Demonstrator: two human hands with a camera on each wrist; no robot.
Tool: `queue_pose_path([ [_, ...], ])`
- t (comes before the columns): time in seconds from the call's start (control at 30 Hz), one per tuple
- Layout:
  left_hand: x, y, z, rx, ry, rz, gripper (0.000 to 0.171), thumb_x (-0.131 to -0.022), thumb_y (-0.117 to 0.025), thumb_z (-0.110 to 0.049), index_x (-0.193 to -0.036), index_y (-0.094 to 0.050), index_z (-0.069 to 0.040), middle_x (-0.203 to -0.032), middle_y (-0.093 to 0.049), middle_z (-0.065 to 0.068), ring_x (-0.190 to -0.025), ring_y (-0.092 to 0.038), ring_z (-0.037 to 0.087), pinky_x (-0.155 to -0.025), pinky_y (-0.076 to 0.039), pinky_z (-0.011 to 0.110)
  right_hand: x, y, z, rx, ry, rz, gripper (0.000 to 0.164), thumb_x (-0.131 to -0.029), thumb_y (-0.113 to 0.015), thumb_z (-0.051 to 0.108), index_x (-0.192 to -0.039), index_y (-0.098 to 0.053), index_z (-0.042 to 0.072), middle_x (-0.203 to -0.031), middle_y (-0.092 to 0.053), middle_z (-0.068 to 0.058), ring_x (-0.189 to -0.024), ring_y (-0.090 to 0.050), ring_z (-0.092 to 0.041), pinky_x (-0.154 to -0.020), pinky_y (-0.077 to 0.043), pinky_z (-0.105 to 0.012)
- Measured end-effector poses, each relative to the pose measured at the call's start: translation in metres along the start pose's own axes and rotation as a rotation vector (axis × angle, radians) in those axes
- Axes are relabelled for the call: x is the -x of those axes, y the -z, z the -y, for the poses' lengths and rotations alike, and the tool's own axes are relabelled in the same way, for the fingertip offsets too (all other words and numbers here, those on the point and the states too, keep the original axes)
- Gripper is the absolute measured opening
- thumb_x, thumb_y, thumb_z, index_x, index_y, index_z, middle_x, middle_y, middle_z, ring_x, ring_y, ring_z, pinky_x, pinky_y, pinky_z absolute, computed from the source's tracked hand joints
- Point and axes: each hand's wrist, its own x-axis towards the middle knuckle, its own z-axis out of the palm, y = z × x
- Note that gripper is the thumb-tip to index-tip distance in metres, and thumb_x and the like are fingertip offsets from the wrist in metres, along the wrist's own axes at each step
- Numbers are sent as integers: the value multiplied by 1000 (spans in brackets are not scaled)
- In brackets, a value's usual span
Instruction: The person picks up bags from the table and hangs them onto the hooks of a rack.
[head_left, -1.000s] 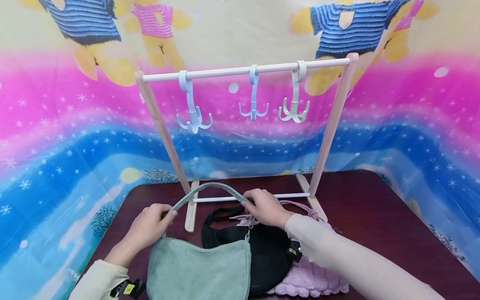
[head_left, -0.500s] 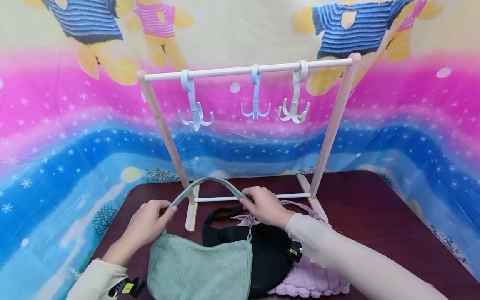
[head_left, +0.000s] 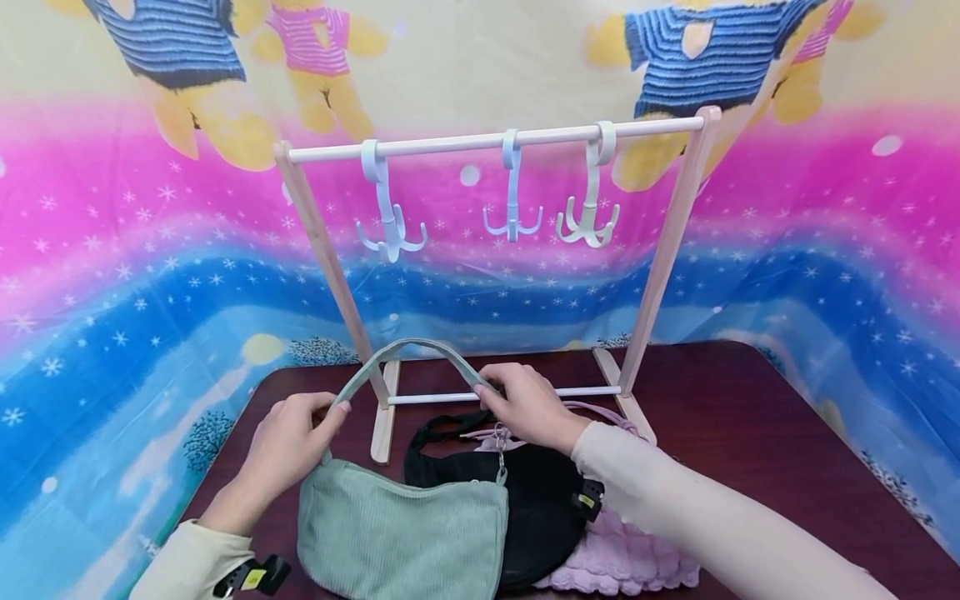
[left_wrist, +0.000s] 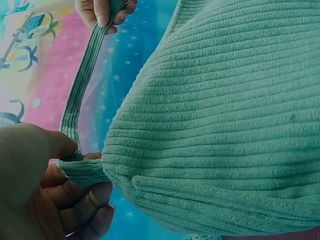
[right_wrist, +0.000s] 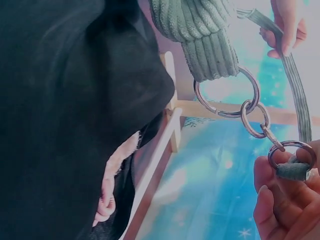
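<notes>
A green corduroy shoulder bag hangs by its strap between my two hands. My left hand pinches the strap's left end near the bag's corner. At the strap's other end, my right hand pinches it just above the metal rings that link strap and bag. The left wrist view shows the ribbed bag body close up, with thumb and fingers around the strap. Behind the green bag lies a black bag, partly covered by it. A pink quilted bag shows under the black one and my right arm.
A wooden rack stands at the back of the dark red table. From its top bar hang a left hook, a middle hook and a right hook, each with several prongs. A printed cloth backdrop surrounds the table.
Both hands have risen slightly, lifting the strap so its arch stands higher in front of the rack. The bag's body has come up a little with it, and both grips stay on the strap.
</notes>
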Motion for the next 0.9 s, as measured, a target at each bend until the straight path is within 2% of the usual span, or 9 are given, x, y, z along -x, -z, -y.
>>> queue_pose_path([
  [0.2, 1, 9, -4, 10, -20, -46, 28, -103, -59, -33, -113, -75, -12, -56, -51, -3, -47, -51, 10, -45, -38, 30, 0, 6, 8, -37, 16, -3, 15, -103, -60, 23, -93, -70, 19, -73, -66, 8, -48, -47, -9, -48, -39, -27],
  [0.37, 3, 17, -8, 34, -50, -92, 29, -103, -58, -35, -109, -76, -14, -60, -55, -2, -47, -49, 8, -46, -37, 29, 0, 10, 18, -65, 35, 0, 15, -103, -59, 22, -94, -71, 19, -76, -67, 7, -50, -48, -9, -49, -40, -26],
  [0.7, 3, 29, -8, 56, -85, -142, 30, -103, -58, -35, -109, -76, -12, -59, -55, -2, -44, -50, 6, -45, -39, 28, -2, 21, 34, -106, 79, -33, 16, -103, -59, 21, -93, -71, 17, -72, -64, -1, -45, -39, -9, -45, -35, -26],
  [0.9, 4, 36, -8, 70, -110, -186, 31, -104, -57, -35, -107, -76, -11, -60, -56, -1, -43, -51, 6, -46, -41, 28, -5, 27, 40, -138, 127, -74, 17, -103, -59, 18, -91, -71, 17, -73, -66, 5, -53, -50, -10, -52, -42, -25],
])
